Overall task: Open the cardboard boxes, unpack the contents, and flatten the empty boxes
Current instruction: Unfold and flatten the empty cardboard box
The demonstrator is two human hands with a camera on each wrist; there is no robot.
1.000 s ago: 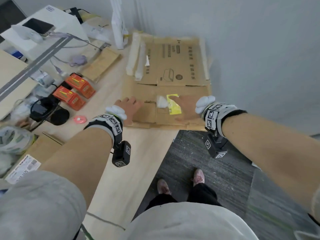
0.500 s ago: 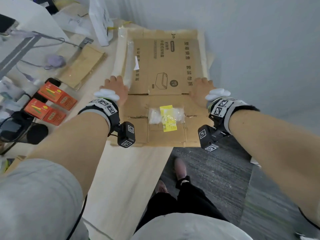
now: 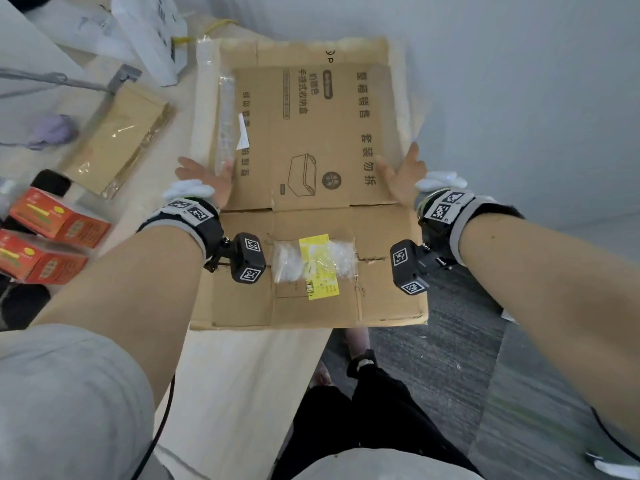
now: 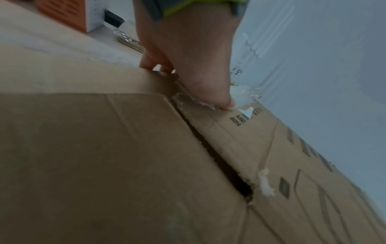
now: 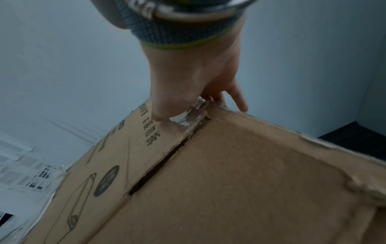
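Gripping: your left hand (image 3: 207, 181) and right hand (image 3: 401, 180) each clasp a side edge of the flattened cardboard box (image 3: 311, 188), thumbs on top, fingers curled under.
Change: a second ago both palms pressed the near flaps by the yellow label (image 3: 317, 266); now they sit farther up, at the crease.
Box: flat on the bench (image 3: 242, 375), near end overhanging the floor.
Meaning: flattening looks done; you seem ready to lift or shift it.
Nearby: orange cartons (image 3: 52, 237) at left.
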